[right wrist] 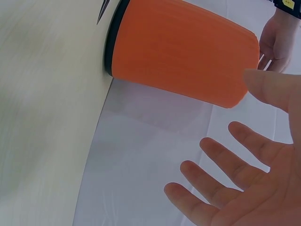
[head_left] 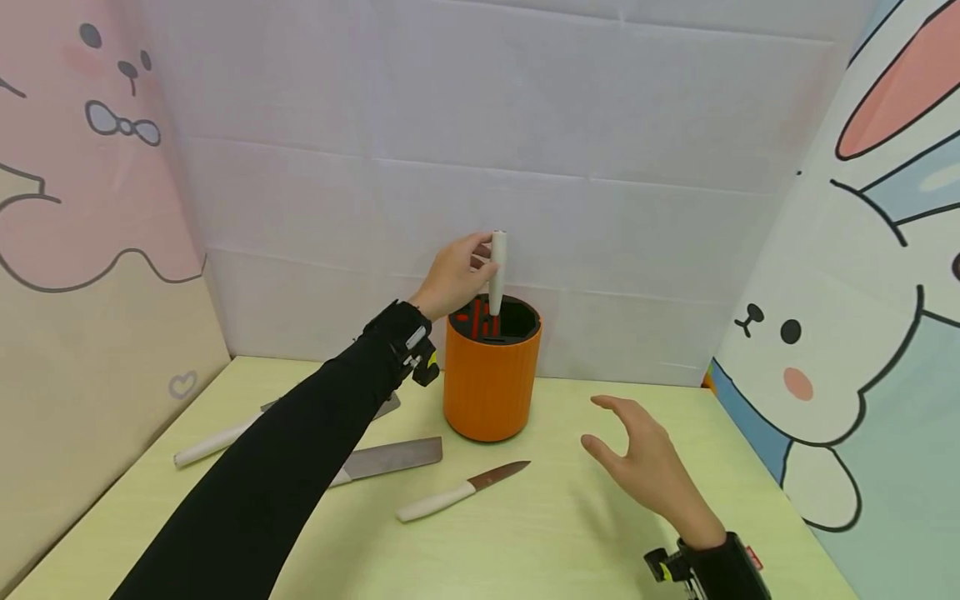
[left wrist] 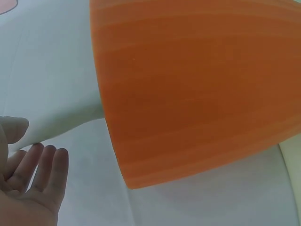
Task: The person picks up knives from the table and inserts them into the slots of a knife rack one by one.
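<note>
An orange round knife block (head_left: pixel 491 387) with a black slotted top stands near the back of the table. From its top a white-handled knife (head_left: pixel 497 279) sticks up nearly upright; its blade is hidden inside. My left hand (head_left: pixel 453 273) pinches that handle near its upper end between thumb and fingers, also seen in the left wrist view beside the handle (left wrist: pixel 70 118). To the right of the block, my right hand (head_left: pixel 648 467) hovers above the table, fingers spread and holding nothing. In the right wrist view its palm and fingers (right wrist: pixel 221 165) are apart from the block.
On the table (head_left: pixel 585 542) lie a small knife (head_left: pixel 465 492) in front of the block, a broad-bladed knife (head_left: pixel 397 457) behind it, and another white-handled knife (head_left: pixel 213 443) partly covered by my left sleeve. Printed cloth panels (head_left: pixel 525 108) stand behind and at both sides.
</note>
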A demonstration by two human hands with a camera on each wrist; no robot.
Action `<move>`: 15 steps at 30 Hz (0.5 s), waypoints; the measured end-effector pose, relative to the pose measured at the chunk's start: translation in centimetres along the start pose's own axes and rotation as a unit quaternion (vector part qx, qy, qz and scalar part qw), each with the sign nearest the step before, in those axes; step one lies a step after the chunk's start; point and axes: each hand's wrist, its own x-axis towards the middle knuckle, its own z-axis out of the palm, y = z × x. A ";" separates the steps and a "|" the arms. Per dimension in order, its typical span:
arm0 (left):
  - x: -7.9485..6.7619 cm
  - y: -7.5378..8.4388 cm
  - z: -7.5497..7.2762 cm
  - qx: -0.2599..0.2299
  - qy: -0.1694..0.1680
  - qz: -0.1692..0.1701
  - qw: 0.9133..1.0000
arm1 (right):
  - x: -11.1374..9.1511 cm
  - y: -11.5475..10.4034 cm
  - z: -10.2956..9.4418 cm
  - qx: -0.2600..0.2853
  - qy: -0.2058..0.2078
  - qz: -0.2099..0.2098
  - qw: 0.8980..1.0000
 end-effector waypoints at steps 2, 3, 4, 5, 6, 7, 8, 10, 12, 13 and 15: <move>-0.4 -0.1 -0.2 0.000 -0.001 -0.002 1.000 | 0.0 0.0 0.0 0.001 -0.001 0.001 1.000; -0.6 -0.2 -0.3 -0.001 -0.001 -0.005 1.000 | 0.0 0.0 -0.1 0.001 -0.001 0.000 1.000; -0.8 -0.3 -0.4 0.001 -0.001 -0.006 1.000 | 0.0 -0.1 -0.1 0.002 -0.002 0.000 1.000; -1.0 -0.4 -0.5 0.002 0.000 -0.006 1.000 | 0.0 -0.1 -0.1 0.003 -0.001 0.000 1.000; -1.2 -0.5 -0.6 0.004 0.001 -0.006 1.000 | 0.0 -0.1 -0.2 0.003 -0.002 0.000 1.000; -1.5 -0.6 -0.7 0.006 0.003 -0.005 1.000 | 0.1 -0.1 -0.2 0.002 -0.002 0.001 1.000; -1.8 -0.7 -0.8 0.006 0.006 -0.002 1.000 | 0.1 -0.1 -0.2 0.002 -0.002 0.002 1.000; -2.5 -0.8 -0.9 0.010 0.012 0.005 1.000 | 0.1 0.0 -0.2 0.000 -0.002 0.002 1.000; -3.3 -0.8 -1.1 0.011 0.018 0.013 1.000 | 0.1 0.0 -0.2 -0.001 -0.001 0.003 1.000; -3.8 -0.8 -1.1 0.011 0.020 0.018 1.000 | 0.1 0.0 -0.2 -0.001 -0.001 0.003 1.000; -4.9 -0.6 -1.3 0.008 0.020 0.025 0.999 | 0.1 0.1 -0.2 -0.001 0.000 0.002 1.000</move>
